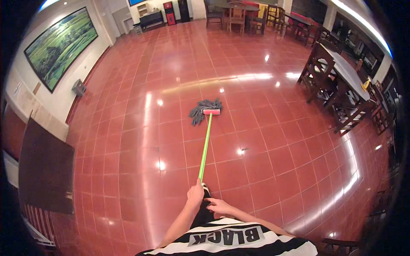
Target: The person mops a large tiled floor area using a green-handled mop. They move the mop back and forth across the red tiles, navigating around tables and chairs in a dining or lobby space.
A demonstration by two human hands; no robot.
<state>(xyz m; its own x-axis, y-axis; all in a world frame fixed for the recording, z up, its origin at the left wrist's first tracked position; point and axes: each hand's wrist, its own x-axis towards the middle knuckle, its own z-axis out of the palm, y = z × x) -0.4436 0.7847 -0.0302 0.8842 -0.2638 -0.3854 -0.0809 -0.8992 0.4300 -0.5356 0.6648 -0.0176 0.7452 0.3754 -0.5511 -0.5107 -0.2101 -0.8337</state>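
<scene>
A string mop with a dark grey head (205, 108) and a red clamp lies on the red tiled floor (173, 137), ahead of me. Its bright green handle (205, 145) runs back towards my body. My left hand (196, 193) is closed around the handle, above a dark shoe. Lower and to the right, my right hand (219, 205) is near the handle's line, its index finger stretched out to the left; the handle's end is hidden, and whether this hand grips it cannot be told.
Wooden chairs (320, 68) surround a long table (344, 68) at the right. More chairs (237, 16) and tables stand at the far side. A dark panel (46, 166) is at the left, and a small grey box (78, 87) sits by the wall below a landscape picture (61, 48).
</scene>
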